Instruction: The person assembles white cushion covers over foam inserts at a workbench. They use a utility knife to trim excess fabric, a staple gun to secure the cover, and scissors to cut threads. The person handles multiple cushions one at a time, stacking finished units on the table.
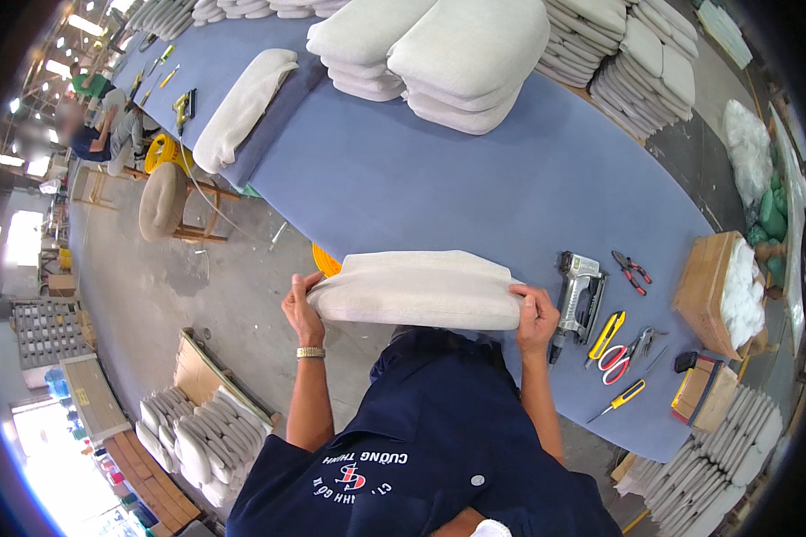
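Observation:
A long, light-grey fabric-covered cushion (416, 291) is held crosswise in front of my body, at the near edge of the blue table. My left hand (303, 311) grips its left end, fingers curled over the fabric. At the right end my right hand (535, 315) is closed on the cloth, thumb near the top corner. Both palms are turned toward the cushion, and its underside is hidden. Nearest to my right hand lies a silver staple gun (579, 300) on the table.
Right of the staple gun are pliers (631, 272), a yellow cutter (607, 336), red-handled scissors (620, 360) and a screwdriver (620, 399). A carton (709, 279) holds white stuffing. Stacked grey cushions (470, 58) stand at the far side. Two people work at far left, near a round stool (163, 204).

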Demonstrator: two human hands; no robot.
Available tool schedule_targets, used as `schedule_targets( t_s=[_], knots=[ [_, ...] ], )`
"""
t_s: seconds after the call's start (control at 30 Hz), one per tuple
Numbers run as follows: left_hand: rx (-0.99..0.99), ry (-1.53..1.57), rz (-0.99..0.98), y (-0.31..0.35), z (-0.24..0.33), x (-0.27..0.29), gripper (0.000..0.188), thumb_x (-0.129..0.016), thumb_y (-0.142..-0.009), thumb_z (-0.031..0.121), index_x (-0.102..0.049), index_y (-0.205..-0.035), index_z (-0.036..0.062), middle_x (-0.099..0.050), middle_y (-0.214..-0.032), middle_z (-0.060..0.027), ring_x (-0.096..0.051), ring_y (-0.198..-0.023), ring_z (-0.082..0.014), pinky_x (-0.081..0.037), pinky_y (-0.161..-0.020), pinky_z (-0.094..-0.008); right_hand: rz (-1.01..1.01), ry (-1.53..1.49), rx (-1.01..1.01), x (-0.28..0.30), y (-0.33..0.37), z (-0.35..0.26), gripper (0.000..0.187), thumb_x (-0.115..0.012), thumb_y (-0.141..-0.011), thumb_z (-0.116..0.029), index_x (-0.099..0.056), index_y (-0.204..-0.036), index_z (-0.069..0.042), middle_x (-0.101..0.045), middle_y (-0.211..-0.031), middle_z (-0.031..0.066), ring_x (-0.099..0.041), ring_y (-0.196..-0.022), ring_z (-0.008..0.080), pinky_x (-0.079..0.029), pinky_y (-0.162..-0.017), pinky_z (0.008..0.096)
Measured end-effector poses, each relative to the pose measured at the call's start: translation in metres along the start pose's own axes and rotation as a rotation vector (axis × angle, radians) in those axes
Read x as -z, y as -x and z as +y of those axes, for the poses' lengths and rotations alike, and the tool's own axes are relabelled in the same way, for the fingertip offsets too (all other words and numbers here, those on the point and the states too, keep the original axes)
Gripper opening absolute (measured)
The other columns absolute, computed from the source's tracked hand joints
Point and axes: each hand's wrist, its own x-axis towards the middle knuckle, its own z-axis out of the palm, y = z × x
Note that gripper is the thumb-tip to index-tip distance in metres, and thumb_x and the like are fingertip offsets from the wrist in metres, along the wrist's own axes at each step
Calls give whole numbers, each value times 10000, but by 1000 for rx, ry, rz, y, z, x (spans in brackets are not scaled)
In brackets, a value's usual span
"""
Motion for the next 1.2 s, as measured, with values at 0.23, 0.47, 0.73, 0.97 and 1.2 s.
schedule_targets(
  t_s=[0.23,0.47,0.73,0.97,1.2],
  knots=[
    [-194,79,119,-16,64,-45,684,-474,-1072,387,-657,-566,-36,-647,-580,-93,-558,-577,-160,-450,-677,-341,103,-403,-254,8,-14,39,450,-455,-1041,-307,-716,-1054,59,-750,-1003,161,-683,-937,218,-519,-884,347],
    [-771,169,-212,33,215,-142,530,-490,-1037,156,-604,-537,21,-619,-534,-52,-555,-516,-151,-458,-635,-332,359,-896,-429,34,47,65,505,-429,-1063,-357,-633,-1260,60,-663,-1299,177,-604,-1229,239,-423,-1095,380],
    [-1349,293,-1044,67,315,-222,434,-598,-955,120,-529,-529,78,-550,-529,-21,-486,-495,-175,-501,-724,-415,-139,-290,-472,26,26,2,364,-631,-1032,-226,-646,-1330,-18,-700,-1203,87,-634,-1107,161,-490,-978,309],
    [-1361,384,-1120,121,290,-249,317,-775,-820,65,-559,-588,78,-592,-593,-7,-617,-645,-186,-523,-915,-424,431,-318,111,74,-78,-122,281,-561,-1054,-183,-680,-1202,24,-703,-1104,100,-656,-994,148,-516,-894,314],
    [-1275,261,-864,139,243,-232,440,-849,-745,103,-664,-1142,59,-595,-1292,-176,-562,-1282,-315,-450,-1098,-497,-32,-243,674,77,-168,-191,447,-426,-1080,-300,-709,-1146,40,-734,-1072,154,-669,-964,234,-495,-915,374]
  ],
)
